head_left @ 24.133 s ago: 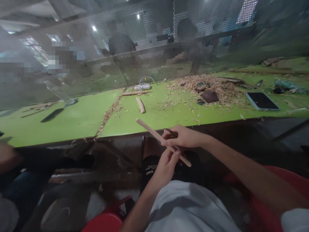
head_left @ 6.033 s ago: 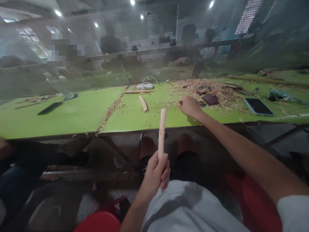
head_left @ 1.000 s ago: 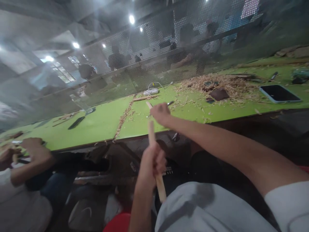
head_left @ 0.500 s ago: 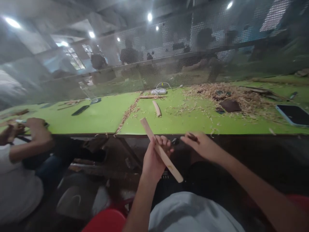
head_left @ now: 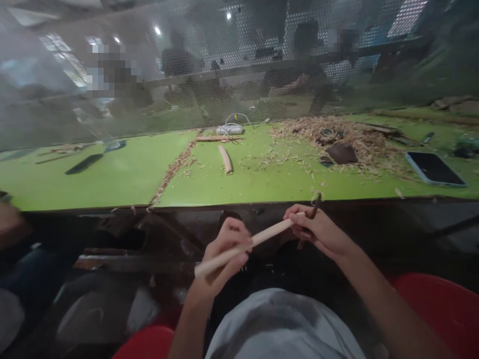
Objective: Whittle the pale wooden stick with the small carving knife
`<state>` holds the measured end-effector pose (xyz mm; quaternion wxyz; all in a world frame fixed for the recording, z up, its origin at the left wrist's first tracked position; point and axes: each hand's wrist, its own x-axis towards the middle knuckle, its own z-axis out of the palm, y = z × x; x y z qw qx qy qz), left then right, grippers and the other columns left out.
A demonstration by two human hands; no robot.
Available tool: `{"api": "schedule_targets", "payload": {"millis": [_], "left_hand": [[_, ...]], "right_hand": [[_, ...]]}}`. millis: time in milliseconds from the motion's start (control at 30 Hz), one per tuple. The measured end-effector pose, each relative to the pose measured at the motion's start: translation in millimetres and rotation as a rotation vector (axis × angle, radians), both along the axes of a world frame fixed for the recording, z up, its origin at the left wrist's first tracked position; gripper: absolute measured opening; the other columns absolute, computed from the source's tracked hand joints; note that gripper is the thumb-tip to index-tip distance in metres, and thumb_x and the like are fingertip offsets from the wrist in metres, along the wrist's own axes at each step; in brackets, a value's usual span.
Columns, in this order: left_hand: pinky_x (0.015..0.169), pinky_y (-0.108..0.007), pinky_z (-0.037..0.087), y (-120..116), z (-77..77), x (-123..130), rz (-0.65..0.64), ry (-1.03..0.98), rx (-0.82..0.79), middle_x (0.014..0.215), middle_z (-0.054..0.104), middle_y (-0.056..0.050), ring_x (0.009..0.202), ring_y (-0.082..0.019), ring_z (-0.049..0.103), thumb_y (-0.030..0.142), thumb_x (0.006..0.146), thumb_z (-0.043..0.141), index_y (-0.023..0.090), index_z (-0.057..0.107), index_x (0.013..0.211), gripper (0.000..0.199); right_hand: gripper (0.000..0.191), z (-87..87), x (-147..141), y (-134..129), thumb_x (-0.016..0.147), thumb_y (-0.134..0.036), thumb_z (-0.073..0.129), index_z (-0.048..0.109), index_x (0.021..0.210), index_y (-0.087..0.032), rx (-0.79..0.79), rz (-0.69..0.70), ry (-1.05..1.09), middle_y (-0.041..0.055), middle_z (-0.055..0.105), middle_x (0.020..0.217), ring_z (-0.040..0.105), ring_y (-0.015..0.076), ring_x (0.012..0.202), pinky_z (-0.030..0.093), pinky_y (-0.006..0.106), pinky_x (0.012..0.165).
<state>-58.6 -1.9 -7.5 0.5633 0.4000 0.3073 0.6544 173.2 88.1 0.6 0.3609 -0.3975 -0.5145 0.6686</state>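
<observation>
My left hand (head_left: 226, 247) is closed round a pale, smooth wooden strip (head_left: 267, 234), which slants from lower left to upper right over my lap. At the strip's far end, the fingers of my right hand (head_left: 307, 227) pinch the tip. That same hand grips a slim dark-handled tool (head_left: 318, 198), whose upper end sticks out above it; its working end is too hidden to make out. Both hands are just below the front edge of the green tabletop (head_left: 123, 184). A shorter curved wooden piece (head_left: 225, 159) lies on that tabletop.
Wood shavings (head_left: 359, 137) are heaped at the right around a dark brown piece (head_left: 342, 153). A phone (head_left: 436, 168) lies at far right. A white corded device (head_left: 230, 129) sits by the mesh screen (head_left: 247, 94). Another person's arm (head_left: 9, 222) shows at left, and red stools (head_left: 437, 299) flank me.
The wooden strip has been turned from slanting down-right to slanting up-right. My right hand has come onto its end, and its tool now points upward. The view has shifted right and down.
</observation>
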Motion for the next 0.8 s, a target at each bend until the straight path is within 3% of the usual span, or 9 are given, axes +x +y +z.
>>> {"api": "schedule_targets", "payload": {"millis": [67, 133, 233, 300, 367, 433, 567, 700, 800], "left_hand": [[0.081, -0.039, 0.054, -16.2, -7.9, -16.3, -0.178, 0.177, 0.138, 0.103, 0.062, -0.011, 0.084, -0.022, 0.064, 0.015, 0.081, 0.077, 0.024, 0.079, 0.086, 0.011], [0.074, -0.040, 0.056, -28.3, -17.6, -30.7, -0.302, 0.168, 0.125, 0.111, 0.061, -0.011, 0.086, -0.024, 0.066, 0.016, 0.085, 0.071, 0.030, 0.080, 0.093, 0.018], [0.074, -0.042, 0.060, -34.1, -29.6, -38.9, -0.399, 0.111, 0.018, 0.123, 0.057, -0.016, 0.099, -0.032, 0.065, 0.034, 0.078, 0.079, 0.028, 0.076, 0.115, 0.037], [0.067, -0.038, 0.061, -31.5, -32.8, -31.6, -0.466, 0.114, -0.141, 0.124, 0.058, -0.018, 0.098, -0.031, 0.065, 0.044, 0.079, 0.078, 0.025, 0.068, 0.127, 0.052], [0.049, -0.024, 0.052, -27.2, -33.4, -16.0, -0.553, 0.167, -0.331, 0.101, 0.065, -0.012, 0.070, -0.018, 0.064, 0.046, 0.090, 0.068, 0.024, 0.063, 0.128, 0.045], [0.036, -0.015, 0.033, -23.8, -33.5, 2.5, -0.648, 0.214, -0.396, 0.068, 0.058, 0.000, 0.044, -0.008, 0.046, 0.043, 0.092, 0.067, 0.019, 0.064, 0.110, 0.029], [0.034, -0.014, 0.018, -23.2, -33.7, 28.9, -0.549, 0.045, -0.366, 0.050, 0.040, 0.009, 0.036, -0.004, 0.026, 0.046, 0.094, 0.064, 0.020, 0.051, 0.085, 0.031], [0.032, -0.014, 0.019, -25.3, -32.6, 36.7, -0.575, -0.078, -0.328, 0.045, 0.039, 0.010, 0.032, -0.005, 0.024, 0.045, 0.098, 0.060, 0.021, 0.046, 0.082, 0.031], [0.030, -0.014, 0.019, -24.4, -32.6, 38.4, -0.569, -0.134, -0.303, 0.045, 0.040, 0.010, 0.030, -0.005, 0.025, 0.043, 0.098, 0.059, 0.022, 0.046, 0.084, 0.029]], "right_hand": [[0.035, 2.6, 10.9, 5.3, 0.075, -0.047, 0.079, 0.063, 0.081, -0.016, 0.009, -0.017, -0.008, -0.0083, 0.035, 0.051, 0.025, 0.0058, 0.046, 0.014, 0.021, 0.047], [0.034, 6.9, 19.5, 8.9, 0.074, -0.046, 0.078, 0.062, 0.077, -0.016, 0.046, -0.036, -0.041, -0.0060, 0.040, 0.055, 0.028, 0.0063, 0.048, 0.016, 0.021, 0.047], [0.034, 15.7, 24.8, 13.1, 0.074, -0.048, 0.078, 0.062, 0.074, -0.018, 0.123, -0.043, -0.129, -0.0022, 0.047, 0.062, 0.033, 0.0082, 0.053, 0.021, 0.022, 0.048], [0.032, 22.1, 22.4, 16.1, 0.076, -0.048, 0.076, 0.063, 0.073, -0.019, 0.165, -0.014, -0.195, -0.0020, 0.045, 0.060, 0.035, 0.0097, 0.054, 0.022, 0.023, 0.048], [0.030, 28.3, 16.3, 19.1, 0.077, -0.047, 0.075, 0.064, 0.073, -0.020, 0.201, -0.001, -0.231, -0.0021, 0.044, 0.059, 0.035, 0.0105, 0.054, 0.024, 0.024, 0.048], [0.029, 34.2, 8.2, 21.5, 0.077, -0.047, 0.075, 0.064, 0.075, -0.020, 0.225, -0.038, -0.213, -0.0022, 0.044, 0.061, 0.036, 0.0102, 0.054, 0.024, 0.024, 0.048], [0.033, 42.3, -4.2, 22.2, 0.078, -0.051, 0.073, 0.064, 0.088, -0.021, 0.250, -0.153, -0.137, -0.0033, 0.042, 0.067, 0.035, 0.0092, 0.053, 0.024, 0.024, 0.047], [0.040, 37.1, -2.2, 17.8, 0.081, -0.055, 0.070, 0.062, 0.106, -0.024, 0.262, -0.174, -0.149, -0.0040, 0.041, 0.068, 0.033, 0.0101, 0.052, 0.024, 0.025, 0.048], [0.037, 27.0, 4.9, 10.7, 0.087, -0.052, 0.065, 0.059, 0.110, -0.024, 0.327, -0.289, -0.220, -0.0028, 0.045, 0.070, 0.037, 0.0124, 0.053, 0.027, 0.027, 0.050]]}}
